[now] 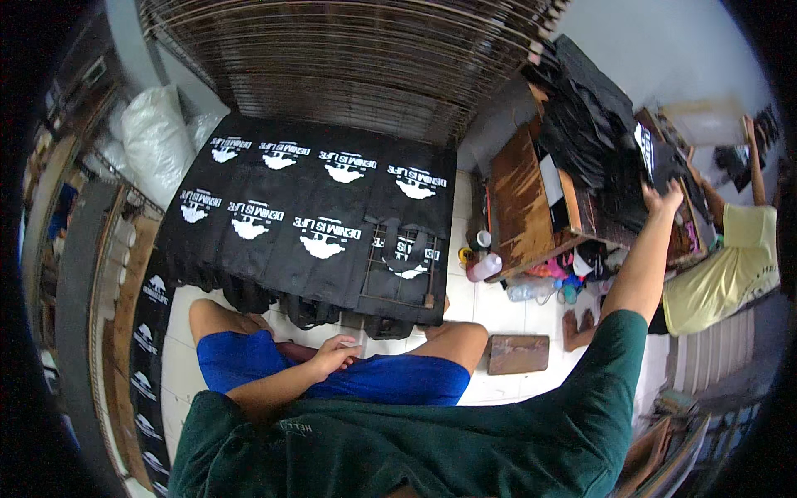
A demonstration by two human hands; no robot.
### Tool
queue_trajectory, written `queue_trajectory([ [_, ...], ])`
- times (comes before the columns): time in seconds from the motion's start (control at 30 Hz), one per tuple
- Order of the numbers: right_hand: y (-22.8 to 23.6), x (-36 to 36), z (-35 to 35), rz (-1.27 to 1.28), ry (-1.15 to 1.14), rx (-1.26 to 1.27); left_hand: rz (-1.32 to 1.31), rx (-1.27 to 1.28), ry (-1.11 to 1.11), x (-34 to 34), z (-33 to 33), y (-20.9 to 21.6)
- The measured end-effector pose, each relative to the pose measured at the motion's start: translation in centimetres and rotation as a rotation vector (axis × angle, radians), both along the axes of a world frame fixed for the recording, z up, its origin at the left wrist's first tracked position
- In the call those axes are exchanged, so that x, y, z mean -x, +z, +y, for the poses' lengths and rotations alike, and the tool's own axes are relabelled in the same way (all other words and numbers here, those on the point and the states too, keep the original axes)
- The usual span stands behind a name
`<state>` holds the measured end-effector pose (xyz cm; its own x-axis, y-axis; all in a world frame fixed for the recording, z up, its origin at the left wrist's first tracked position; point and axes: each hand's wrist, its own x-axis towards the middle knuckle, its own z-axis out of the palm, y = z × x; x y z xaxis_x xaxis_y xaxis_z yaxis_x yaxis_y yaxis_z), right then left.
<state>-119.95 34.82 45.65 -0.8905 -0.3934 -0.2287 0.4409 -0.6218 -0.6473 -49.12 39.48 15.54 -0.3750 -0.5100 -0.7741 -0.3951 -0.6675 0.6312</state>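
Several black fabric bags (282, 187) with white prints lie side by side in two rows on a low stack in front of me. A thin metal wire frame (365, 286) rests over the nearest bag on the right, and a loop of black strap crosses it. My left hand (336, 357) lies over my lap, holding nothing, its fingers loosely stretched. With the arm reaching far right, my right hand (664, 199) is at a black printed bag (646, 149) on the wooden table. Its thumb and fingers seem to pinch the lower edge, partly hidden.
Black fabric is heaped (585, 116) on the worn wooden table (523, 199). A person in a yellow shirt (722, 274) works beyond it. Bottles (486, 267) and a wooden board (518, 355) are on the tiled floor. A wire rack (349, 58) stands behind the stack; plastic-wrapped bundles (154, 137) stand left.
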Motion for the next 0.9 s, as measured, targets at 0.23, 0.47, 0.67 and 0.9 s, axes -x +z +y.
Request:
queue_trajectory([
  [0.23, 4.6, 20.2, 10.8, 0.244, -0.019, -0.009, 0.118, -0.032, -0.204, 5.2, -0.1, 1.5],
  [0.47, 16.6, -6.6, 19.2, 0.928, -0.110, -0.351, 0.531, -0.315, -0.486, 13.0, -0.1, 9.4],
  [0.67, 16.7, -33.3, 19.1, 0.970, 0.096, -0.380, 1.550, -1.136, -0.555, 19.3, 3.0, 17.3],
  [0.9, 4.7, -37.7, 10.7, 0.749, 0.680, -0.368, 1.439, -0.333, -0.192, 8.3, -0.1, 17.0],
])
